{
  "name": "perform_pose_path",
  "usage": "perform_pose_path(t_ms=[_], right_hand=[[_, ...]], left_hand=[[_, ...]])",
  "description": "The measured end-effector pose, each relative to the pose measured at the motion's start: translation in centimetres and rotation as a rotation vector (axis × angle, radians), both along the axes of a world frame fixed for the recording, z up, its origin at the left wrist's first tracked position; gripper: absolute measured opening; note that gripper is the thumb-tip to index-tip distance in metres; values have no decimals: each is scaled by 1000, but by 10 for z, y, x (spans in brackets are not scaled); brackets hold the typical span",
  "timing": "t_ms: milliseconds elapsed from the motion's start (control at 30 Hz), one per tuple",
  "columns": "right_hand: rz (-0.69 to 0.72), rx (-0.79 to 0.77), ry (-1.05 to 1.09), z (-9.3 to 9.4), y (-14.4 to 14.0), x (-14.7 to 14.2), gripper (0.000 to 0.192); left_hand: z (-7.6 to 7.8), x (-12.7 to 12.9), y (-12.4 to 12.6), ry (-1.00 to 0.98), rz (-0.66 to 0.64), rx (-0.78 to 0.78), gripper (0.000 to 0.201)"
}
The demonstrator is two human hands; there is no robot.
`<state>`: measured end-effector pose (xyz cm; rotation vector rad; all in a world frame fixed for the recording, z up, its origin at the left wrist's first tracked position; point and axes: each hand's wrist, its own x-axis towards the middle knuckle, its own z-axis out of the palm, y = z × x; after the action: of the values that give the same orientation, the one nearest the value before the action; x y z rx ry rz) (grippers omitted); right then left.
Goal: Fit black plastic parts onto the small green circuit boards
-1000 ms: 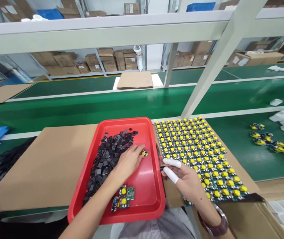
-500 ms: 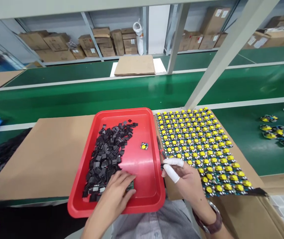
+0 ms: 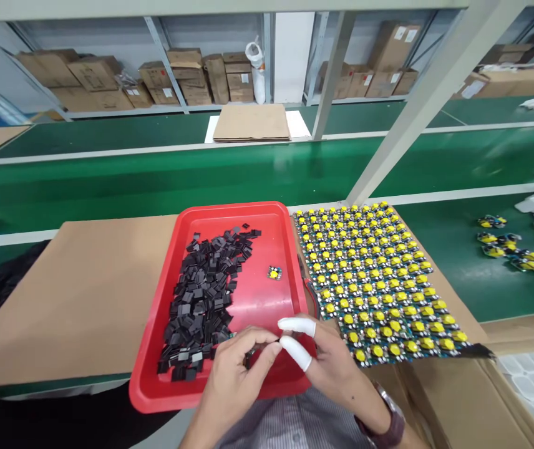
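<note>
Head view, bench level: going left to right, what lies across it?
Cardboard sheet → pile of black parts in the red tray → lone yellow-topped board → panel of yellow-topped boards → loose yellow-topped boards on the green belt.

A green conveyor belt (image 3: 155,181) with white edge strips crosses the room behind the table (image 3: 75,299). A grey slanted post (image 3: 412,106) rises over it. Beyond stands metal shelving (image 3: 164,56) loaded with cardboard boxes (image 3: 93,72) (a flat cardboard sheet (image 3: 251,121) lies on the far belt). The lighting is even and bright.
</note>
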<state>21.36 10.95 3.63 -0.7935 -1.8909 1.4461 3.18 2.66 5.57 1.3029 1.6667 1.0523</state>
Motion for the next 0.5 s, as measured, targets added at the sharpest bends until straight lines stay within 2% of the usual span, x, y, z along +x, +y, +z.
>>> perform_pose_path(t_ms=[67, 133, 233, 333, 433, 500], right_hand=[[-11, -74, 59, -3, -2, -3, 33], [0, -74, 142, -6, -4, -8, 27], [-28, -71, 288, -9, -8, -13, 21], [-76, -181, 393, -9, -11, -10, 24], [-117, -228, 353, -10, -12, -1, 21], [-160, -228, 293, -12, -12, 6, 21]], left_hand=[[-4, 5, -2, -160, 145, 7, 14], [-10, 11, -5, -302, 259, 17, 15], [-12, 15, -8, -365, 258, 10, 19], [-6, 4, -11, -242, 174, -1, 19], [2, -21, -13, 59, 145, 4, 13], [3, -36, -14, 288, 85, 8, 22]])
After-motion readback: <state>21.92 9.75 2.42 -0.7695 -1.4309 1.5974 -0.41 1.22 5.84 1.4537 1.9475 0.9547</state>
